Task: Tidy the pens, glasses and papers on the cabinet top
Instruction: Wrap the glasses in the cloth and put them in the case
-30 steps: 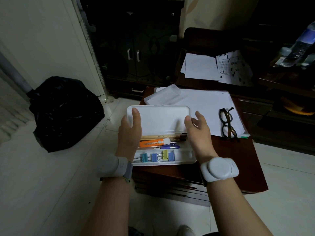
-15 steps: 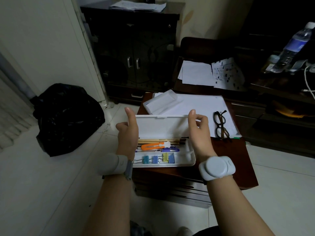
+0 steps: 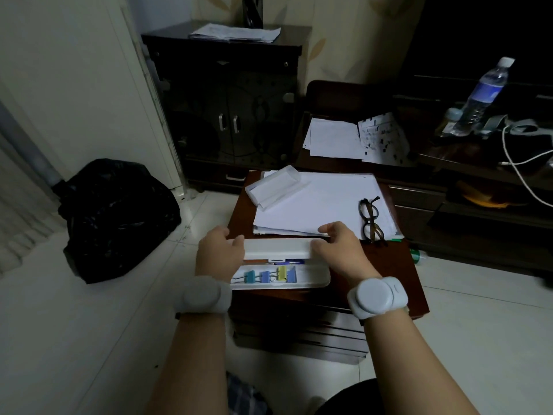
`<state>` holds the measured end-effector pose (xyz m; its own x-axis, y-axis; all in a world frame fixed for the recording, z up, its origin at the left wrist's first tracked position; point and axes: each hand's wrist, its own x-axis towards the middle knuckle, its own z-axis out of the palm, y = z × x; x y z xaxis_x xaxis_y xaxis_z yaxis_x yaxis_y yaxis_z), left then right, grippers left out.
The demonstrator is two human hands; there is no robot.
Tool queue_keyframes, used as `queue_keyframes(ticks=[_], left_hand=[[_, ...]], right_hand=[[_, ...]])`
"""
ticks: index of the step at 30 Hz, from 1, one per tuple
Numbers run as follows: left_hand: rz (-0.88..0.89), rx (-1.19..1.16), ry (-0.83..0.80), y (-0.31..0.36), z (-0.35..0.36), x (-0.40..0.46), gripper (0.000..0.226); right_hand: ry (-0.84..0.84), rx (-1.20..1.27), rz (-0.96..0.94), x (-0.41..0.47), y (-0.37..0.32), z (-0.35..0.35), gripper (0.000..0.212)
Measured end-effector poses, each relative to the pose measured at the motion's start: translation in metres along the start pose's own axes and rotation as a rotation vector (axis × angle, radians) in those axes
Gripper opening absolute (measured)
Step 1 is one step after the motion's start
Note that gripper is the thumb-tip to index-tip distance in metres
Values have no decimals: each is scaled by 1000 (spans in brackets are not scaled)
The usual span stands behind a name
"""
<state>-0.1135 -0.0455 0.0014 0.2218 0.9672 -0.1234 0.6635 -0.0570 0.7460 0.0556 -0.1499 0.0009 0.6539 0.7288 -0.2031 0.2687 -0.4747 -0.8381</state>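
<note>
- The pencil case (image 3: 281,272) lay at the counter's (image 3: 389,280) near edge, long axis running left to right.
- The left hand (image 3: 220,250) and right hand (image 3: 338,247) each gripped one end of its lid (image 3: 276,248), which stood partly lowered.
- The glasses (image 3: 370,218) rested on the papers (image 3: 317,202) just beyond the right hand.

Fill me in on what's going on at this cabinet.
A person is closing a white pencil case at the front of the cabinet top. The left hand and right hand each grip an end of its lid, which is tipped partway down; binder clips show in the tray. Behind it, the glasses lie on the stack of papers, beside a small white box.
</note>
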Motion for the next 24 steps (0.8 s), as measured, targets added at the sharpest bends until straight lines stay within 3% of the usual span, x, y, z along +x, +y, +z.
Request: queue_keyframes(ticks=[4, 8, 12, 24], left_hand=[[105, 213, -81, 2, 10, -3, 43], [125, 535, -238, -4, 24, 0, 53], [121, 595, -312, -11, 35, -3, 58], [138, 627, -278, -19, 45, -7, 60]], right_hand=[[-61, -282, -128, -6, -2, 7, 54], [-184, -485, -127, -6, 4, 23, 66], [-265, -668, -117, -11, 11, 34, 68], [-181, -772, -151, -14, 21, 50, 64]])
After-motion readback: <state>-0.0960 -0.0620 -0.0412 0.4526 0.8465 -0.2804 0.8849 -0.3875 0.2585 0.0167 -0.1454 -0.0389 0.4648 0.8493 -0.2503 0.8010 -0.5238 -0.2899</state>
